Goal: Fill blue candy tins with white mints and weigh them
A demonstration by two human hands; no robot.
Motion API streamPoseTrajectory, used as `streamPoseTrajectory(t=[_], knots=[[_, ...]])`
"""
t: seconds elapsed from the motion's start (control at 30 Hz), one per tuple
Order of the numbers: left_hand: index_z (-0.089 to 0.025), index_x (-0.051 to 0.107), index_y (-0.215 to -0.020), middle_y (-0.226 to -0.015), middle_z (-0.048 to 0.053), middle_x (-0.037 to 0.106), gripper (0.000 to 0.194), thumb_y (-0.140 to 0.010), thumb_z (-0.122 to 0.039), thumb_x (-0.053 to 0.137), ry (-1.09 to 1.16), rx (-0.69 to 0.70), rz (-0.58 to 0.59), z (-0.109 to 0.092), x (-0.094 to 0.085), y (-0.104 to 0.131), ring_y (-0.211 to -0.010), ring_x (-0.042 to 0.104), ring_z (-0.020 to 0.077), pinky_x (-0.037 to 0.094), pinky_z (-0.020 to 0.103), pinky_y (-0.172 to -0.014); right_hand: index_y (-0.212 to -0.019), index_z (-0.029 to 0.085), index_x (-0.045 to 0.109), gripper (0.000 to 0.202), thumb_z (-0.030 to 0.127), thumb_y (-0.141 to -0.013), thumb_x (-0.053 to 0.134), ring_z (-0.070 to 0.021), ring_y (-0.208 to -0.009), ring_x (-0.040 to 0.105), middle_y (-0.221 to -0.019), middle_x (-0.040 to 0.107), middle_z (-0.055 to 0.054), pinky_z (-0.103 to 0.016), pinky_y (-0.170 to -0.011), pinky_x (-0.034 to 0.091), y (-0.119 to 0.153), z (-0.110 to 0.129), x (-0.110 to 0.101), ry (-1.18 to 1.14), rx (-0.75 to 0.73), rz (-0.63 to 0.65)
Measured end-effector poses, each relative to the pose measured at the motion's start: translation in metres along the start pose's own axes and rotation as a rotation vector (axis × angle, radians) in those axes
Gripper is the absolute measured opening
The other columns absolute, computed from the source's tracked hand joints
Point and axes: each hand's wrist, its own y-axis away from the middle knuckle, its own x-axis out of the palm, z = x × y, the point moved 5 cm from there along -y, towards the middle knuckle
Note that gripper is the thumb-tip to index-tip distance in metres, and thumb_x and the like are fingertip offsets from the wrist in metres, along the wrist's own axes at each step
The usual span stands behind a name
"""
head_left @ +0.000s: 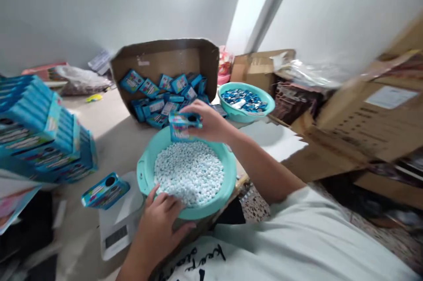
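Note:
Small white pieces (190, 173) fill much of a turquoise basin (229, 175) in front of me. My right hand (206, 120) grips a small blue box (179, 129) above the basin's far side. At the near left rim lies my left hand (161, 219), fingers spread, their tips over the white pieces, with nothing seen in it. Left of the basin, a blue box with a dark round spot (107, 190) rests on a white scale (115, 232). Behind the basin, a cardboard box on its side (165, 58) holds many blue boxes (157, 105).
Stacked blue boxes (49, 131) stand at the left. A second turquoise basin (271, 104) with blue and silver pieces sits at the back right, near a white sheet (272, 140). Large cardboard cartons (373, 118) are at the right. A yellow item (94, 98) lies at the back left.

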Motion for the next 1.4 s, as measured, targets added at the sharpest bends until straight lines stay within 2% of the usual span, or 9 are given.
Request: streamPoseTrajectory(t=[0.13, 0.27, 0.43, 0.5, 0.6, 0.7, 0.87, 1.1, 1.4], knots=[[-0.025, 0.066, -0.087, -0.074, -0.002, 0.066, 0.018, -0.093, -0.041, 0.068, -0.017, 0.106, -0.001, 0.005, -0.001, 0.008, -0.073, 0.059, 0.0204, 0.040, 0.036, -0.074, -0.110, 0.021, 0.064, 0.033, 0.029, -0.081, 0.077, -0.0219, -0.100, 0.063, -0.108, 0.066, -0.007, -0.037, -0.090, 0.051, 0.086, 0.008, -0.002, -0.130, 0.130, -0.031], [-0.026, 0.067, -0.095, -0.081, -0.002, 0.070, 0.015, -0.093, -0.040, 0.068, 0.029, 0.215, 0.030, 0.001, -0.010, 0.016, -0.074, 0.062, 0.0189, 0.044, 0.033, -0.069, -0.111, 0.021, 0.059, 0.035, 0.027, -0.081, 0.076, -0.0206, -0.094, 0.062, -0.104, 0.066, -0.005, -0.035, -0.086, 0.049, 0.129, 0.007, 0.018, -0.232, 0.328, -0.075], [-0.023, 0.056, -0.138, -0.132, 0.011, 0.066, 0.052, -0.092, -0.042, 0.068, 0.131, -0.128, -0.275, 0.021, -0.051, -0.022, -0.118, 0.064, 0.0251, 0.051, 0.037, -0.101, -0.110, 0.021, 0.050, 0.044, 0.034, -0.078, 0.078, -0.0162, -0.086, 0.056, -0.100, 0.058, -0.002, -0.030, -0.080, 0.049, 0.105, 0.028, 0.049, -0.513, 0.254, 0.001], [-0.022, 0.051, -0.146, -0.145, 0.014, 0.060, 0.075, -0.083, -0.052, 0.076, 0.165, -0.239, -0.220, 0.036, -0.050, -0.049, -0.132, 0.058, 0.0318, 0.049, 0.045, -0.108, -0.109, 0.022, 0.048, 0.045, 0.033, -0.076, 0.078, -0.0171, -0.091, 0.056, -0.102, 0.056, -0.002, -0.031, -0.082, 0.050, 0.086, 0.034, 0.062, -0.547, 0.162, 0.084], [-0.020, 0.063, -0.130, -0.123, 0.010, 0.073, 0.062, -0.078, -0.051, 0.078, 0.395, -0.385, -0.063, 0.059, -0.028, -0.077, -0.111, 0.070, 0.0288, 0.057, 0.041, -0.096, -0.111, 0.022, 0.049, 0.047, 0.032, -0.075, 0.077, -0.0203, -0.103, 0.057, -0.112, 0.057, -0.006, -0.036, -0.093, 0.051, 0.068, 0.022, 0.073, -0.468, 0.104, 0.122], [-0.016, 0.066, -0.116, -0.104, 0.008, 0.076, 0.040, -0.082, -0.035, 0.074, 0.406, -0.595, -0.271, 0.075, -0.018, -0.075, -0.096, 0.073, 0.0245, 0.059, 0.037, -0.088, -0.128, 0.022, 0.049, 0.066, 0.037, -0.071, 0.080, -0.0266, -0.118, 0.056, -0.130, 0.053, -0.013, -0.044, -0.101, 0.051, 0.066, -0.022, 0.072, -0.300, 0.314, 0.133], [-0.018, 0.065, -0.113, -0.112, 0.009, 0.073, 0.032, -0.083, -0.021, 0.075, 0.293, -0.369, -0.222, 0.055, -0.010, -0.073, -0.109, 0.069, 0.0227, 0.055, 0.035, -0.097, -0.132, 0.024, 0.062, 0.067, 0.059, -0.076, 0.075, -0.0420, -0.141, 0.045, -0.145, 0.052, -0.015, -0.058, -0.122, 0.030, 0.080, -0.075, 0.098, 0.014, 0.493, 0.596], [-0.017, 0.063, -0.116, -0.121, 0.012, 0.070, 0.031, -0.086, -0.016, 0.072, 0.270, -0.592, -0.108, 0.071, -0.011, -0.069, -0.113, 0.067, 0.0262, 0.053, 0.036, -0.095, -0.148, 0.026, 0.057, 0.085, 0.071, -0.077, 0.069, -0.0430, -0.154, 0.027, -0.163, 0.041, -0.010, -0.059, -0.126, 0.022, 0.104, -0.013, 0.137, -0.157, 0.363, 0.927], [-0.019, 0.063, -0.112, -0.113, 0.010, 0.071, 0.029, -0.085, -0.015, 0.074, 0.206, -0.726, -0.076, 0.078, -0.006, -0.058, -0.107, 0.069, 0.0286, 0.053, 0.037, -0.088, -0.135, 0.020, 0.066, 0.082, 0.061, -0.066, 0.083, -0.0372, -0.136, 0.054, -0.146, 0.061, -0.012, -0.051, -0.119, 0.040, 0.118, 0.012, 0.150, -0.412, 0.660, 0.829]])
